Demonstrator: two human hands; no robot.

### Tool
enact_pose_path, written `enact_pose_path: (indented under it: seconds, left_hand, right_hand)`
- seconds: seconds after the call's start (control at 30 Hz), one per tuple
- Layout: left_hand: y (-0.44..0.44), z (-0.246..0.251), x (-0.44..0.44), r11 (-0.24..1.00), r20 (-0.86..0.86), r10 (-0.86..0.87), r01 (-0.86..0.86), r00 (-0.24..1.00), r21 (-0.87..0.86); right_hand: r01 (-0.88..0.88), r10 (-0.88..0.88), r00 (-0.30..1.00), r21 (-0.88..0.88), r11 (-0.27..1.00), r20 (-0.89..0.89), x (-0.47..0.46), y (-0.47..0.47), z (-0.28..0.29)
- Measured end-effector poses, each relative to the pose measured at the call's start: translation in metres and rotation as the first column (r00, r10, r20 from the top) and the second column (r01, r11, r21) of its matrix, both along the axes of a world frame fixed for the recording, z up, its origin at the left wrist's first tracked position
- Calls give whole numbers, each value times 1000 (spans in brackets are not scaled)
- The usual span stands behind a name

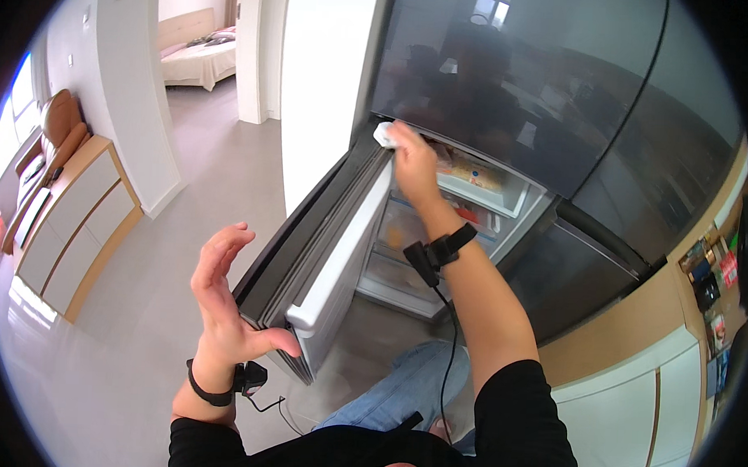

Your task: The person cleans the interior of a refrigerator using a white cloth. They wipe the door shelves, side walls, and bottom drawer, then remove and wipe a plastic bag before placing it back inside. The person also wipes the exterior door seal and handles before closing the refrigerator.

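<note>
A lower freezer door [324, 232] of a dark, glossy refrigerator [515, 78] stands swung out. Against its free end rests my left hand [226, 296], palm on the corner, thumb over the top and fingers spread. My right hand [413, 161] reaches to the hinge end of the door's top edge, holding a crumpled white cloth or tissue [386, 135] there. Behind my right forearm the open compartment shows an upper drawer [511, 201] with packaged food and clear-fronted drawers [397, 271] below. Both wrists wear black straps with small devices and cables.
To the right are a closed lower refrigerator door [564, 271] and a wood-trimmed cabinet [628, 390] with assorted items on top. A white wall [324, 77] stands beside the refrigerator. At the left are a low cabinet [77, 229] and a brown leather chair [63, 124]. A bed [201, 57] shows through a doorway.
</note>
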State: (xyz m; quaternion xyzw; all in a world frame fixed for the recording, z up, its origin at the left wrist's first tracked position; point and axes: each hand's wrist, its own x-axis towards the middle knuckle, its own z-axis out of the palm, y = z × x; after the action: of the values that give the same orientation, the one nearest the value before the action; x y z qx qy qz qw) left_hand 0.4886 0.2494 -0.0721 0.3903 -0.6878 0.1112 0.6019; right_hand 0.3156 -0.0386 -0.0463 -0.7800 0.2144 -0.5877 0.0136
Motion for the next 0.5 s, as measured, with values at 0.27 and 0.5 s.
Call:
enact_pose_path:
  seconds: [0.27,0.5]
  left_hand:
    - [0,-1,2,998,-17,-59,59,998,1]
    - [0,2,-1,998,-9,-62,62,998,-14]
  right_hand:
    - [-51,25,987,-160,986,-158,-8,13,-11]
    - [-117,60,947,-166,979,-314,-9,53,4]
